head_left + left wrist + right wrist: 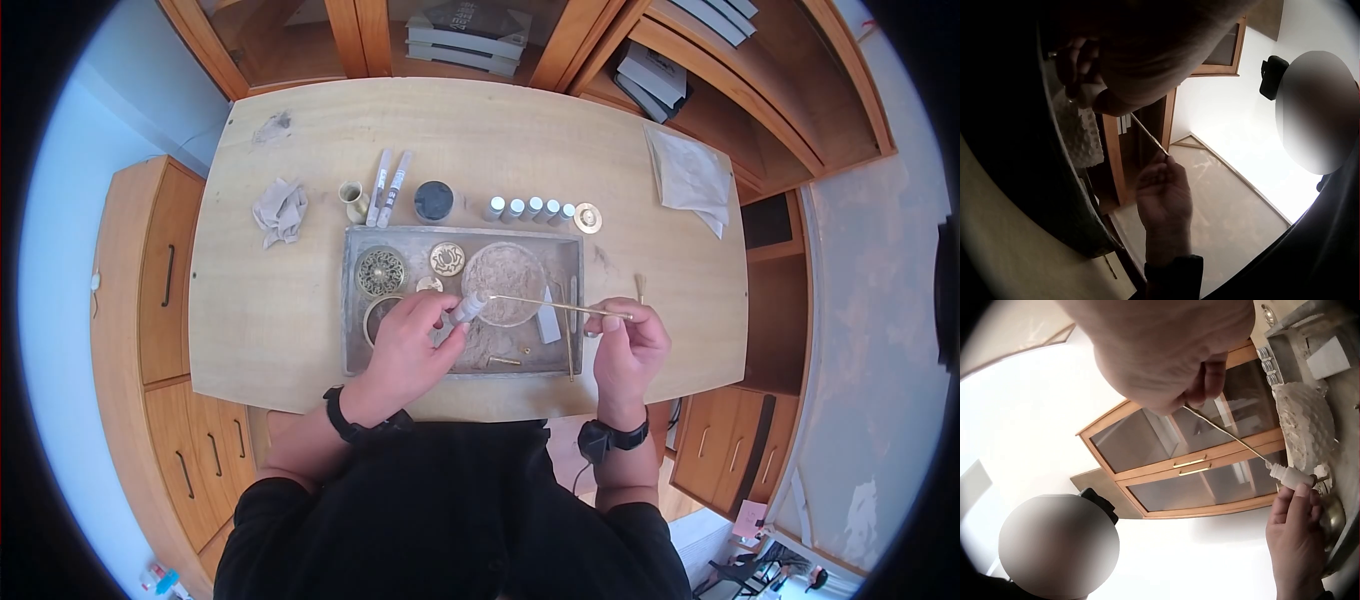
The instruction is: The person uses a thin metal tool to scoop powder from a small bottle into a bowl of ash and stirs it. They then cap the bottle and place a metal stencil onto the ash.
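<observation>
In the head view my left hand [410,340] holds a small pale vial [468,307] between thumb and fingers, tilted, over the grey tray [347,300]. The vial's threaded neck shows uncapped in the right wrist view. My right hand [630,350] pinches the end of a thin brass spoon-like stick [560,306]. Its far tip sits right at the mouth of the vial [1291,477]. Beneath the stick stands a bumpy white bowl [1307,425] filled with greyish-brown powder. A brass round pot [372,325] is partly hidden by my left hand.
In the tray lie an openwork brass lid [381,271], a patterned brass disc [447,259] and a white wedge [548,318]. Behind it stand a brass vase [352,201], a dark jar [434,202], several capped vials [533,209] and a brass dish [588,218]. Crumpled cloth [280,212] lies left.
</observation>
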The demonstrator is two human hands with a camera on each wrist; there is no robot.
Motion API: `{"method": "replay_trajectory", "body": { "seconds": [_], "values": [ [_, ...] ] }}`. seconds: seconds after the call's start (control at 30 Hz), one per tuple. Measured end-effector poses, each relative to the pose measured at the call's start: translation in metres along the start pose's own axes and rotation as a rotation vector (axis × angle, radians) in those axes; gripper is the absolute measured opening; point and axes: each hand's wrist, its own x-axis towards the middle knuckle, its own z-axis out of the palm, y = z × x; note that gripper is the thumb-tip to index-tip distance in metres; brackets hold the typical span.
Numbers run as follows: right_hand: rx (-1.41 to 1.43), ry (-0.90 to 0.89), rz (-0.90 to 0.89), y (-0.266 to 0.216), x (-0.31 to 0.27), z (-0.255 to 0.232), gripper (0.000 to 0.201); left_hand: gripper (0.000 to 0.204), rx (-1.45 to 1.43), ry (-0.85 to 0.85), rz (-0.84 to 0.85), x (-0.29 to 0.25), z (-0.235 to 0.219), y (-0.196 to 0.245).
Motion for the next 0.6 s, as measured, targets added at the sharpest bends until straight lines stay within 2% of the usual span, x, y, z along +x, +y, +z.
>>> {"method": "replay_trajectory", "body": {
  "seconds": [0.4, 0.5, 0.6],
  "values": [
    [-0.054, -0.062, -0.085, -0.0097, -0.0018, 0.0044, 0.007, 0.027, 0.005, 0.000, 0.015, 0.0004, -0.0006, 0.0012],
    [-0.040, -0.033, -0.138, -0.0058, -0.0020, 0.0030, 0.007, 0.027, 0.006, 0.000, 0.009, 0.0004, -0.0003, 0.0014],
    [-0.081, 0.055, -0.052, 0.0000, -0.0020, -0.0017, 0.009, 0.027, 0.003, -0.005, -0.001, 0.0008, -0.0009, 0.0018]
  ]
}}
